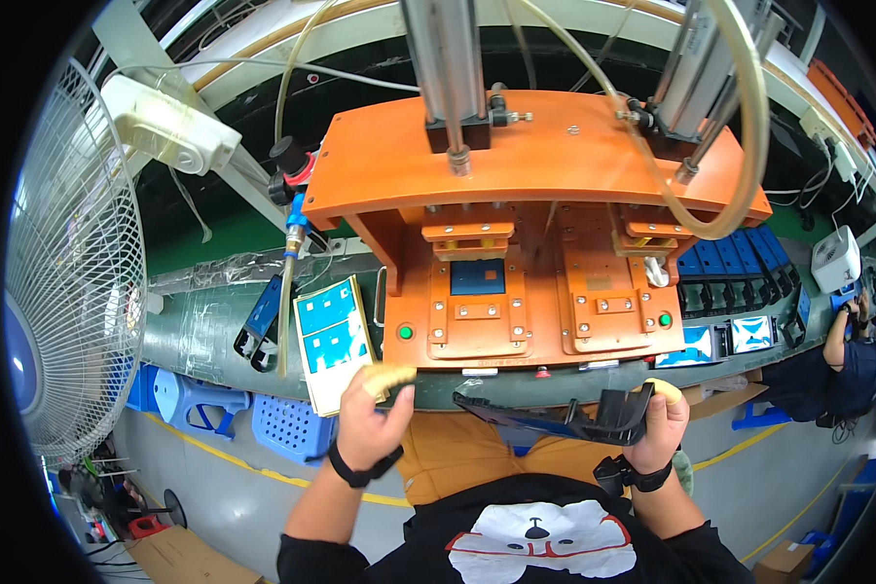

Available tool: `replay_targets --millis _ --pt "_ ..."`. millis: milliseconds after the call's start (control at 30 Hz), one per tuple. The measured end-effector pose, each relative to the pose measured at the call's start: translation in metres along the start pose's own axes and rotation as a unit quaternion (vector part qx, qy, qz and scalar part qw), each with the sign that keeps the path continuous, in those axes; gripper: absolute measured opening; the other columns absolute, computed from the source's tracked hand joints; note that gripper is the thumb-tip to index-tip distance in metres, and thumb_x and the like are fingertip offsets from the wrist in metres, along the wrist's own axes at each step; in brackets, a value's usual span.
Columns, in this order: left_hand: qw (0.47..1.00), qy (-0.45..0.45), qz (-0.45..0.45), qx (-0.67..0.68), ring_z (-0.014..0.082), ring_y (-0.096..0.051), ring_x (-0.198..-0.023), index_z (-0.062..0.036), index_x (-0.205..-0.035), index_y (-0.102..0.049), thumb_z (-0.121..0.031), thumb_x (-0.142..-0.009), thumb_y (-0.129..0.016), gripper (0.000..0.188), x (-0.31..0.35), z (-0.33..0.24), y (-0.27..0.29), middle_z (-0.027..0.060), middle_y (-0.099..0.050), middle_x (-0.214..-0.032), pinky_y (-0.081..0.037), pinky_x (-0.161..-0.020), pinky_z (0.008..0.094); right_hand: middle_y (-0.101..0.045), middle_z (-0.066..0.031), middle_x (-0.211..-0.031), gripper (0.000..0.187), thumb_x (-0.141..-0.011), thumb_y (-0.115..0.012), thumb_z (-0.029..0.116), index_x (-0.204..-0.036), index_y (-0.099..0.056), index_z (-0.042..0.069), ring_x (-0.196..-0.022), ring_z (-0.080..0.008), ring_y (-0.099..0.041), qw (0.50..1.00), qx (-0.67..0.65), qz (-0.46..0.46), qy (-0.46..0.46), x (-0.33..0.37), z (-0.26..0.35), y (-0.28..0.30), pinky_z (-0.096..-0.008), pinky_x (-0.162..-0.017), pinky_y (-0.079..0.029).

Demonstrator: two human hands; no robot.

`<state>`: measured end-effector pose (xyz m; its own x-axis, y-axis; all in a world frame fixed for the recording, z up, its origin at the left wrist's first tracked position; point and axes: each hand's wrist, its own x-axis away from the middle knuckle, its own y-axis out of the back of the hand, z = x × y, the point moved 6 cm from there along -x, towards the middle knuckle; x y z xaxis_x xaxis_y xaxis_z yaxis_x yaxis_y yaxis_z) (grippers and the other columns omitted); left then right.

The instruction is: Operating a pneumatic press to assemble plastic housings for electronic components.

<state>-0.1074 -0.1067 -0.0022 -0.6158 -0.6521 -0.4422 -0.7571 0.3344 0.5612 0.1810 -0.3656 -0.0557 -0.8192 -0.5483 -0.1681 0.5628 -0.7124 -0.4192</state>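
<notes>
In my right hand point(660, 428) is a black plastic housing point(555, 419), held by one end and tilted in front of my lap. My left hand point(375, 419) is beside the near end of a stack of sheets point(333, 336) with blue pieces on them. Its thumb and fingers are apart, with nothing visible between them. Yellow covers sit on fingertips of both hands. Ahead stands an orange press point(555, 165) with two stations. A blue rectangular piece point(478, 277) lies in the left station's fixture.
Several black housings with blue faces point(735, 263) stand in a row right of the press. Silvery-blue parts point(691, 347) lie before them. Another housing point(263, 311) rests left of the sheets. A fan point(78, 263) stands far left; a co-worker point(827, 370) is far right.
</notes>
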Motion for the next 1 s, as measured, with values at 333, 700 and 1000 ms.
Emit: replay_targets --millis 333,700,1000 --pt "0.726 0.374 0.127 0.563 0.0266 -0.064 -0.125 -0.002 -0.147 -0.054 -0.054 -0.101 -0.064 0.07 0.151 0.02 -0.041 0.0158 -0.064 -0.139 -0.05 -0.107 0.0448 -0.078 -0.012 -0.09 0.017 -0.084 -0.083 0.0 -0.1 -0.077 0.0 -0.076 -0.0277 -0.074 0.892 0.085 0.4 0.192 0.023 0.009 -0.167 -0.0345 -0.067 -0.06" --pt "0.66 0.31 -0.076 0.68 0.0419 -0.061 -0.134 -0.0097 -0.155 -0.044 -0.066 -0.091 -0.073 0.09 0.138 0.084 0.043 0.0233 -0.065 -0.139 -0.055 -0.107 0.0541 -0.073 -0.0129 -0.124 0.034 -0.089 -0.082 0.015 -0.121 -0.072 0.004 -0.112 -0.0368 -0.068 0.812 0.145 0.529 0.199 0.066 -0.037 -0.231 -0.0441 -0.096 -0.057" --pt "0.934 0.254 0.009 -0.25 0.0324 -0.07 -0.116 0.009 -0.141 -0.06 -0.031 -0.077 -0.093 0.083 0.014 0.211 0.201 0.0229 -0.072 -0.122 -0.054 -0.103 0.0383 -0.074 -0.0149 -0.113 0.033 -0.097 -0.076 0.025 -0.123 -0.073 0.005 -0.106 -0.0361 -0.068 0.726 0.386 0.569 -0.026 0.066 -0.112 -0.129 -0.0412 -0.095 -0.055"
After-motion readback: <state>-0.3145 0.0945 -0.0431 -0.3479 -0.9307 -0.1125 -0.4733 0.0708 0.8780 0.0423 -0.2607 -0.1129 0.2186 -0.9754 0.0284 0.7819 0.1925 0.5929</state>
